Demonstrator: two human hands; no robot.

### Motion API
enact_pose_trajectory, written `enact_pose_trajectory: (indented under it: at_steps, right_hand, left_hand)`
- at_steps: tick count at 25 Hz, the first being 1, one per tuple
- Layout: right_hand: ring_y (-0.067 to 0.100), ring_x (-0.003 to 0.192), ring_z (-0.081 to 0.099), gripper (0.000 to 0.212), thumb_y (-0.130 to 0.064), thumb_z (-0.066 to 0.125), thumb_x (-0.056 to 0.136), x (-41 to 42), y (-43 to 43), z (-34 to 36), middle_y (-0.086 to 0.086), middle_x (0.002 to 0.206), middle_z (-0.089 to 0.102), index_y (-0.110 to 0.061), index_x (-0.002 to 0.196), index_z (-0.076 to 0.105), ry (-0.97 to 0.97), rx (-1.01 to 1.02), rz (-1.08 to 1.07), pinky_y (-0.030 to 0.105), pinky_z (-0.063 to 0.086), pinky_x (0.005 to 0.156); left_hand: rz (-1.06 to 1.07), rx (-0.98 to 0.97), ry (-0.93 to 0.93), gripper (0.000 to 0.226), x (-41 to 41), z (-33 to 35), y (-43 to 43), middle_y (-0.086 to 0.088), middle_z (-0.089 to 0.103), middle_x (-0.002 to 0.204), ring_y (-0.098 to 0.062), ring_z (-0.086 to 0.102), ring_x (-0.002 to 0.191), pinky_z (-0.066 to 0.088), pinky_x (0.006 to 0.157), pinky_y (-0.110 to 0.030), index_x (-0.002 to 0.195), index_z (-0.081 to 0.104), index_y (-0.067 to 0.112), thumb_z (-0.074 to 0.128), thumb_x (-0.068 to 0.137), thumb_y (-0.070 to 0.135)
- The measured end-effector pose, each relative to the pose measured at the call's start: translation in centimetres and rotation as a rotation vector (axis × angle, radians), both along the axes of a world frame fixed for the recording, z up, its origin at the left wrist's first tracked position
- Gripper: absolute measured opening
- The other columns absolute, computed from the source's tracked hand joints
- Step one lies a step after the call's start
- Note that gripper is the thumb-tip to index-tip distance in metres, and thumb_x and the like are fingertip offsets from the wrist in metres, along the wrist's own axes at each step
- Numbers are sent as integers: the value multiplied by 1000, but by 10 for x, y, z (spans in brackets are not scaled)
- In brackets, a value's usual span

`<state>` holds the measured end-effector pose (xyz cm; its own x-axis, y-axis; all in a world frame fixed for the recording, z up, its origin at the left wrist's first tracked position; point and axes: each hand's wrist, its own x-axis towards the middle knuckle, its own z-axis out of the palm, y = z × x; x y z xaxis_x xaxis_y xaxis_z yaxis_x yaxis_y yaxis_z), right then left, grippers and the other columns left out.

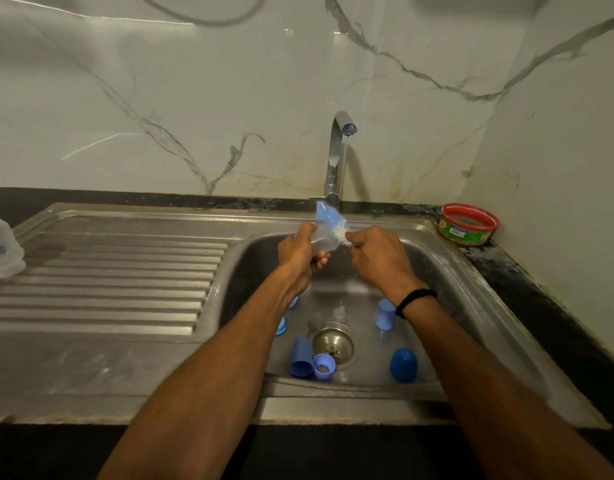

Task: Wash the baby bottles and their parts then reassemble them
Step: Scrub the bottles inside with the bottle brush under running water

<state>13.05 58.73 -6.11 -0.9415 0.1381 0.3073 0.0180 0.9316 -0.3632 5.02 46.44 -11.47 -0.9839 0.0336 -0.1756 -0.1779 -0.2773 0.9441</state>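
The head camera looks down over a steel sink point(447, 271), where both hands are raised above the basin just in front of the tap point(336, 157), from which a thin stream of water falls. The left hand point(298, 251) has its fingers curled round a clear bottle point(320, 242) and holds it tilted over the basin. The right hand point(376, 254) is closed on the handle of a bottle brush point(328, 220). The brush's blue and white bristles sit at the bottle's upper end, blurred, and it is not clear whether they are inside the bottle or against its rim. A black band point(416, 299) circles the right wrist. On the basin floor, bottle parts lie around the drain point(333, 342). A dark blue cap point(302, 358) lies on its side to the drain's left, touching a light blue ring point(323, 367). A dark blue dome point(403, 364) lies to the right, and a light blue cap point(385, 314) lies below the right wrist. Two more blue pieces point(280, 325) show partly from behind the left forearm. A second clear bottle point(2, 247) stands at the far left on the ribbed draining board point(108, 271). A red tub point(469, 224) sits on the counter by the wall at the sink's right corner.
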Motion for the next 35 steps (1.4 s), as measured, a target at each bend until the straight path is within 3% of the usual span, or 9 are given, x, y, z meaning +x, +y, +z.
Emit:
enact_pose_trajectory:
  at_steps: [5,8,15,18,22,26,28,32,35]
  right_hand:
    - [25,104,62,38,-11,56,96,0,-2,-4,12,119,67,-14,133,61,-3,-1,-35,24,45,85]
    - [25,104,62,39,-10,56,95,0,-2,-7,10,120,67,-15,133,61,-68,-42,-5,23,43,83]
    - [24,102,62,36,-11,57,96,2,-4,-4,9,119,66,-13,131,62,-35,-32,-19,26,48,87]
    - [25,106,60,37,-10,57,95,3,0,-4,10,123,64,-13,133,61,-36,-50,-15,21,41,84]
    - [23,102,61,37,-10,59,94,-1,3,-6,10,119,66,-13,131,62,-41,-24,-68,27,47,87]
    - [19,88,61,33,-12,59,94,-2,3,-10,6,110,71,-18,125,67,-27,-105,-57,21,41,73]
    - [20,93,63,36,-10,57,95,-2,2,-11,6,112,71,-18,129,65,-12,-114,-42,19,40,74]
    - [15,82,55,37,-10,53,96,-2,0,-14,8,109,70,-18,130,64,-12,-62,-59,21,41,71]
    - [20,92,62,36,-10,55,95,-1,-4,-12,8,111,70,-16,130,64,-18,-65,-21,21,42,75]
  left_hand:
    - [-72,-40,-4,33,4,2,0,-18,75,86,-10,61,53,53,52,-22,111,62,6,56,100,37]
    - [24,-33,-24,35,2,0,-1,-16,73,83,-10,59,50,51,49,-20,113,64,4,54,100,35]
    - [-37,-23,-17,34,1,2,-1,-17,74,90,-11,61,55,53,56,-23,112,62,6,55,100,37]
    - [-10,-34,-37,30,1,0,2,-21,74,92,-13,62,55,55,53,-23,104,62,9,56,100,38]
    - [-85,-80,-38,23,7,-1,9,-15,71,90,-16,62,64,54,58,-25,98,61,15,58,99,38]
    - [-2,-48,12,23,-5,-1,-8,-18,65,110,-15,55,63,47,52,-25,119,56,17,53,102,32]
    - [13,-27,42,20,-7,-3,-9,-17,65,113,-12,53,59,45,50,-23,117,57,18,52,103,32]
    - [-79,-7,99,16,-1,-1,1,-16,68,110,-12,57,64,51,58,-24,113,60,15,61,97,17]
    - [9,24,86,27,-10,-4,-4,-17,70,106,-9,64,61,56,59,-22,116,61,11,70,92,17]
